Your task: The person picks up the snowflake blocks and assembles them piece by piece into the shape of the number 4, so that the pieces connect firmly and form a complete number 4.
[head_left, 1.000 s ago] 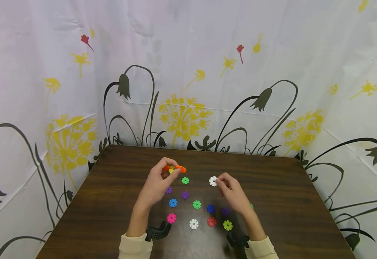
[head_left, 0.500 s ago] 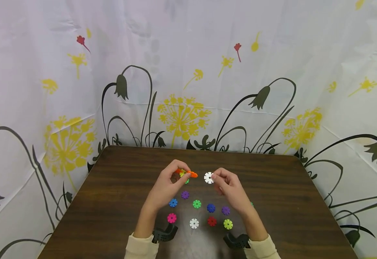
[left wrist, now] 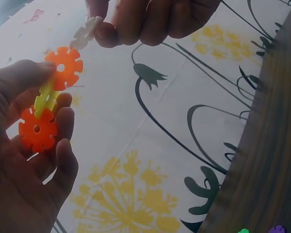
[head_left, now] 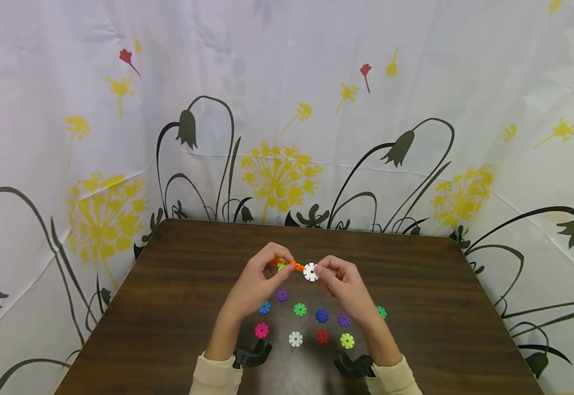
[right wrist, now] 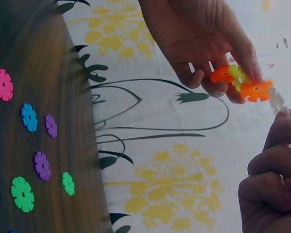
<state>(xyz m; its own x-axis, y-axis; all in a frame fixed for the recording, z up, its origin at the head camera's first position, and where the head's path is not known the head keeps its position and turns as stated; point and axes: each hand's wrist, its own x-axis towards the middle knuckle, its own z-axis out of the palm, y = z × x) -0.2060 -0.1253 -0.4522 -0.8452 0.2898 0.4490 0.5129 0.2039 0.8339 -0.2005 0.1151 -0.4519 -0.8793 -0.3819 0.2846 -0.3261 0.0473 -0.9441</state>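
Observation:
My left hand (head_left: pixel 253 285) pinches a short chain of notched plastic discs above the table. The chain has an orange disc (left wrist: pixel 68 68), a yellow disc (left wrist: pixel 45 99) and a second orange disc (left wrist: pixel 37 130), slotted into one another. Between thumb and fingertip, my right hand (head_left: pixel 347 288) pinches a white notched disc (head_left: pixel 311 272). That white disc meets the edge of the nearer orange disc; whether their slots interlock, I cannot tell. Both hands are close together, off the tabletop.
Loose notched discs lie on the dark wooden table (head_left: pixel 168 307), among them a pink disc (head_left: pixel 262 330), a red disc (head_left: pixel 323 336), a yellow-green disc (head_left: pixel 347 340) and a dark blue disc (head_left: pixel 322 316). A flowered curtain (head_left: pixel 287 109) hangs behind the table.
The left hand with the orange and yellow chain has moved right, and the right hand has brought the white disc left, so the gap between them has closed.

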